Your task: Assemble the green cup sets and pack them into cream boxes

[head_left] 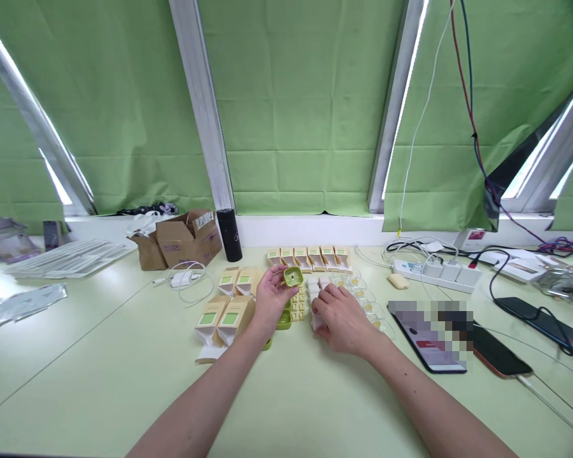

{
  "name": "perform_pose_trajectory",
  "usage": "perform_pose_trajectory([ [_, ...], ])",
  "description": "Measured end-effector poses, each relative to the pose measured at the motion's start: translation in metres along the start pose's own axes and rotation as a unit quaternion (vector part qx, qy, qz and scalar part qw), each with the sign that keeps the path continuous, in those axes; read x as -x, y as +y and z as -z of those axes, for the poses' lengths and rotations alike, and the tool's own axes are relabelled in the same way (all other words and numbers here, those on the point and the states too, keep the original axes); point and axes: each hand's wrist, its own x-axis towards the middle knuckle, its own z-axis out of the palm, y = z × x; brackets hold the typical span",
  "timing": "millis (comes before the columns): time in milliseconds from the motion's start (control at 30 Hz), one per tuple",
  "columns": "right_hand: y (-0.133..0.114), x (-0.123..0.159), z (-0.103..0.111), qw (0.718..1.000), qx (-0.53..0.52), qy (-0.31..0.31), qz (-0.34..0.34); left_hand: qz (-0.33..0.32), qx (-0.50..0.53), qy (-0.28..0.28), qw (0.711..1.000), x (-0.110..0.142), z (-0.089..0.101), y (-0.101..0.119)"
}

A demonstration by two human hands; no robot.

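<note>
My left hand holds a small green square dish by its edge, tilted so its hollow inside faces me. More green dishes lie on the table below, partly hidden by that hand. Beside them are rows of small yellow pieces. Over a group of white pieces, my right hand has its fingers curled down and together; what they grip is hidden. Clear plastic cups with yellow centres stand in rows just right of that hand.
Open cream boxes with green labels stand at left, and more small boxes line the back. A black bottle and cardboard box stand behind. Phones, a power strip and cables lie right.
</note>
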Motion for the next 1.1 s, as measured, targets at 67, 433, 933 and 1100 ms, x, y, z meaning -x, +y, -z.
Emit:
perform_pose_trajectory([
  [67,0.0,0.0,0.001,1.0,-0.003,-0.001,-0.001,0.001,0.001,0.001,1.0,0.0,0.0,0.0],
  [433,-0.011,-0.006,-0.003,0.999,-0.02,0.037,0.004,0.004,-0.004,0.012,1.0,-0.001,0.002,0.001],
  [933,-0.031,-0.015,-0.019,0.998,0.024,-0.02,0.052,-0.015,-0.03,0.01,0.999,-0.001,0.002,0.0],
  [1100,-0.025,-0.013,-0.02,0.998,0.011,0.022,0.05,-0.018,-0.029,0.016,0.999,-0.002,0.002,0.0],
])
